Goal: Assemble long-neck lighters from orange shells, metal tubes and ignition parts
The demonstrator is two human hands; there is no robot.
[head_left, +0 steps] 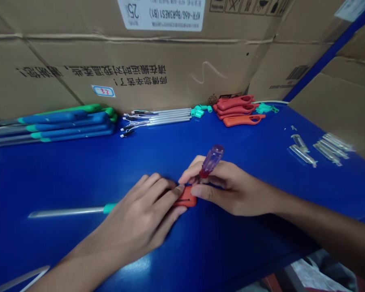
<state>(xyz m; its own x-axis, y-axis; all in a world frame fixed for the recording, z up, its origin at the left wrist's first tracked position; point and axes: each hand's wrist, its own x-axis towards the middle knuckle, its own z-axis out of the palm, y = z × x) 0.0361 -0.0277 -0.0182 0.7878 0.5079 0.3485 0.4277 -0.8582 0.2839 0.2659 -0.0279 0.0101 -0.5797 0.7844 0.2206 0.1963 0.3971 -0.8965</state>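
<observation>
the left hand (140, 213) holds an orange plastic part (187, 197) steady against the blue workbench (63, 178), its clear rod (67, 211) running out past the palm; the right hand (231, 188) pinches a purple-handled screwdriver (211, 161) close above, its tip apparently hidden by the fingers.

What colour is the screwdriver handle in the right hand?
Translucent purple screwdriver handle, clearest in the head view.

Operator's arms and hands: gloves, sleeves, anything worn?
The left hand and right hand are bare: no gloves, rings or wristbands show. The left forearm and right forearm are bare too, with no sleeve, cable or marking in view.
</observation>
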